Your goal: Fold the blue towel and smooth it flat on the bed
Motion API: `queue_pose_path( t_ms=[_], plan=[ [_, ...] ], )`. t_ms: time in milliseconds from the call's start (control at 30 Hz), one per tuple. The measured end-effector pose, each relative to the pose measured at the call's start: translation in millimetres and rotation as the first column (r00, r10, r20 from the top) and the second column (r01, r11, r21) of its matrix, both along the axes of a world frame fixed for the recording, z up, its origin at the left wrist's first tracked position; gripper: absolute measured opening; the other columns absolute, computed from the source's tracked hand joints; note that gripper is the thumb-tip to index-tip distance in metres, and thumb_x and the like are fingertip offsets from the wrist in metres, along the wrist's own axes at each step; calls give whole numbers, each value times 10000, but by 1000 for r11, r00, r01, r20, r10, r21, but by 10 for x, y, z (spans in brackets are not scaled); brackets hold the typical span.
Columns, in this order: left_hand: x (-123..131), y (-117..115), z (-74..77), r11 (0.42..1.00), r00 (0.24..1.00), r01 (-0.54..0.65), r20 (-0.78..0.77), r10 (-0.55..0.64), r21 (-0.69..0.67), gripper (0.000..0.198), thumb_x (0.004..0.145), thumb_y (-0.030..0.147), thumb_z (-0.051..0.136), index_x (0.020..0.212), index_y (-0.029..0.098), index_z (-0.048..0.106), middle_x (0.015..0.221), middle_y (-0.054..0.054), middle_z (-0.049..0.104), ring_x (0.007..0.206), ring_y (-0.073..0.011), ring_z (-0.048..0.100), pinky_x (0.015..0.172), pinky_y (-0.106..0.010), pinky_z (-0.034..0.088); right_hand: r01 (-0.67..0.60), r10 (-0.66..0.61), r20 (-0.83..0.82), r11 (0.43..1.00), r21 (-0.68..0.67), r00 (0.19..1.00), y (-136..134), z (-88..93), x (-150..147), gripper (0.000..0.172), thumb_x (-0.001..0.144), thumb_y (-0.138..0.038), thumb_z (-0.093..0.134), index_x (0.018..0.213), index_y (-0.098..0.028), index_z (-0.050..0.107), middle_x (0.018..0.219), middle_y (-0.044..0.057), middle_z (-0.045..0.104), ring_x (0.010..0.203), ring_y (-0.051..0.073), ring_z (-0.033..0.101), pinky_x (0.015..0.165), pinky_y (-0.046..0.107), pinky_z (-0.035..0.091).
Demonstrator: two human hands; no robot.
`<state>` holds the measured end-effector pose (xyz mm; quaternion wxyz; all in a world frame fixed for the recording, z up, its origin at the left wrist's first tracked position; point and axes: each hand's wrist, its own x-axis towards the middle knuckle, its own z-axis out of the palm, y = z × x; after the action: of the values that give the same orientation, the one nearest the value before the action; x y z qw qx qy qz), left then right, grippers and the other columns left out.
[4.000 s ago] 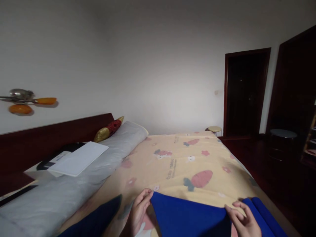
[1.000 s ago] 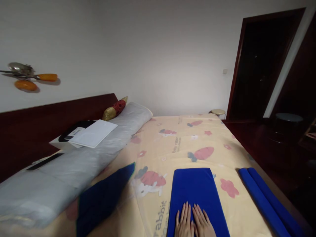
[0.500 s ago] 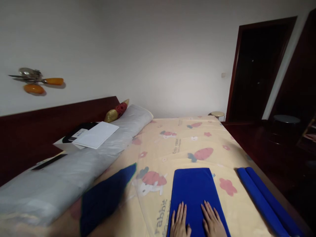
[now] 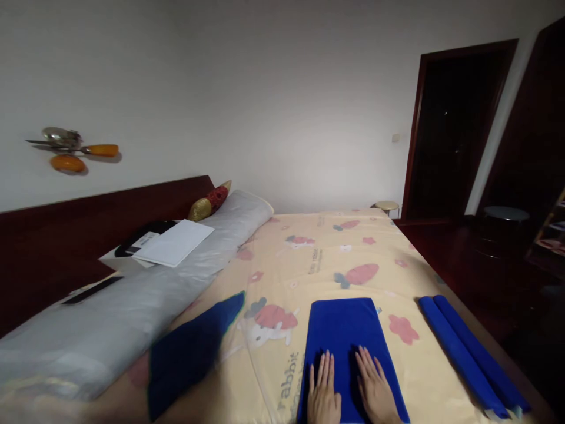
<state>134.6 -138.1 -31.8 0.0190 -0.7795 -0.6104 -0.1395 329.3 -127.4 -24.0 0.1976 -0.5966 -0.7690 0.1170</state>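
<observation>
A folded blue cloth (image 4: 342, 324) lies flat on the patterned bedsheet (image 4: 304, 277), its long side running away from me. My left hand (image 4: 323, 388) rests palm down on its near left part, fingers stretched out. My right hand (image 4: 374, 383) lies palm down on the near right part, fingers straight and slightly apart. Neither hand grips anything. To the right, two rolled blue cloths (image 4: 468, 353) lie side by side along the bed's edge. A dark blue cloth (image 4: 189, 353) is spread unevenly on the left.
A long grey bolster (image 4: 132, 318) runs along the dark headboard (image 4: 88, 224). On it lie a white board (image 4: 176, 242) and a box (image 4: 119, 259). A red and gold cushion (image 4: 209, 201) sits behind. Stools (image 4: 505, 215) stand beyond the bed's right side.
Both hands have slid slightly forward on the folded cloth, and the right hand has shifted left, towards the middle. The camera view has moved a little.
</observation>
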Motion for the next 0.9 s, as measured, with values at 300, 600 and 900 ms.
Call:
queue_pose_path(
  t_ms=[300,600,900],
  plan=[
    [276,24,-274,998,999,16,-35,-17,-54,634,876,253,314,1420,301,-10,1548,34,260,1416,-179,344,1167,-424,423,-72,73,51,997,-23,996,-9,-283,-450,533,881,-211,332,1411,-238,287,1504,28,320,1393,204,330,1151,415,384],
    [230,17,-434,998,993,40,-110,-45,-44,668,867,222,318,1423,288,-46,1540,26,279,1404,-163,378,1141,-401,437,-181,88,270,922,341,959,-29,-654,-360,710,815,-199,435,1445,-175,108,1469,64,353,1321,227,439,1006,382,539],
    [243,34,-494,998,991,28,-133,-21,56,664,899,395,332,1435,264,-37,1518,12,365,1371,-164,437,1096,-377,455,-160,99,244,957,243,965,-24,-589,-329,699,844,-215,393,1449,-225,44,1498,35,286,1357,224,389,1045,418,512]
  ],
)
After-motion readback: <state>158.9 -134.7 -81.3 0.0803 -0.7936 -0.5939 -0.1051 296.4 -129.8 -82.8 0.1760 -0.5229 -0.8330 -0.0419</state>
